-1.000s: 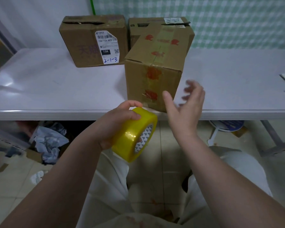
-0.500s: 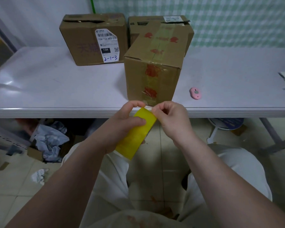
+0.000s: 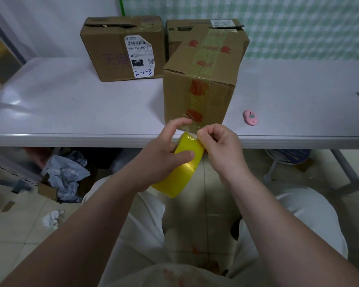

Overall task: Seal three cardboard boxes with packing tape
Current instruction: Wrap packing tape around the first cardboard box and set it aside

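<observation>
While left hand (image 3: 159,162) grips tape roll (image 3: 182,177), right hand (image 3: 223,151) seemingly pinches it.

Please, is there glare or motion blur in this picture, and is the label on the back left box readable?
Head view: a soft white glare sits on the table's left part; head view: the left hand, the right hand and the tape roll they hold look sharp, without motion blur; head view: the label on the rear left box is readable, with 2-1-3 handwritten.

A pink cutter (image 3: 250,117) lies on the white bench (image 3: 71,104); below the bench, crumpled grey paper (image 3: 66,177) fills a carton (image 3: 47,191).
</observation>
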`<state>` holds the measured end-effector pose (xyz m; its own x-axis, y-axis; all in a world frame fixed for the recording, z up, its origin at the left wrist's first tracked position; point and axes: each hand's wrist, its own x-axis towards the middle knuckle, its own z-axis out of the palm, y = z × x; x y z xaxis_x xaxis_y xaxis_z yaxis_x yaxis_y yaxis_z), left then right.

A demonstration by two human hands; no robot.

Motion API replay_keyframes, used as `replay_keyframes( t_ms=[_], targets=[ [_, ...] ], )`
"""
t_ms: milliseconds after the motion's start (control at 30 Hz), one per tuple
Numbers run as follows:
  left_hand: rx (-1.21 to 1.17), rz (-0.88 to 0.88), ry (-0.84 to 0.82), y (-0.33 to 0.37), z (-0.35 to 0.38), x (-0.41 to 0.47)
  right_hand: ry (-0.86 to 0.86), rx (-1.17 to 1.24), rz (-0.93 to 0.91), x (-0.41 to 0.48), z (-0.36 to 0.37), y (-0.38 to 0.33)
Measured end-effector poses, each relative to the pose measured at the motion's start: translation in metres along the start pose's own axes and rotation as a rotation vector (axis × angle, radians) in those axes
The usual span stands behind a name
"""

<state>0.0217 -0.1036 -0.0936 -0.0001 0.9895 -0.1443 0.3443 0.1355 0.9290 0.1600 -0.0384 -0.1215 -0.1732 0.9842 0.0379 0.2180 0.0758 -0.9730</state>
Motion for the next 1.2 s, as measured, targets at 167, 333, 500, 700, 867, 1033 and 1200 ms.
replay_keyframes(
  t_ms=[167, 333, 500, 700, 867, 1033, 1200],
  targets=[
    [-0.204, -0.038, 0.026, -0.007, 0.003, -0.003, -0.192, -0.018, -0.062, -0.005, -0.001, -0.011],
    [-0.210, -0.020, 0.239, -0.007, -0.004, -0.007, -0.275, -0.112, -0.139, -0.012, 0.007, -0.022],
    [-0.147, -0.002, 0.374, -0.004, -0.014, -0.011, -0.281, -0.022, -0.121, -0.014, 0.014, -0.025],
    [-0.143, -0.044, 0.464, -0.007, -0.011, -0.015, -0.245, 0.015, -0.141, -0.024, 0.015, -0.018],
    [-0.157, -0.094, 0.444, -0.005, -0.008, -0.015, -0.177, -0.046, -0.249, -0.029, 0.013, -0.016],
    [-0.205, -0.124, 0.404, -0.005, -0.010, -0.012, -0.131, -0.150, -0.370, -0.027, 0.016, -0.010],
    [-0.241, -0.153, 0.381, -0.005, -0.011, -0.011, -0.142, -0.200, -0.357, -0.023, 0.015, -0.012]
  ],
)
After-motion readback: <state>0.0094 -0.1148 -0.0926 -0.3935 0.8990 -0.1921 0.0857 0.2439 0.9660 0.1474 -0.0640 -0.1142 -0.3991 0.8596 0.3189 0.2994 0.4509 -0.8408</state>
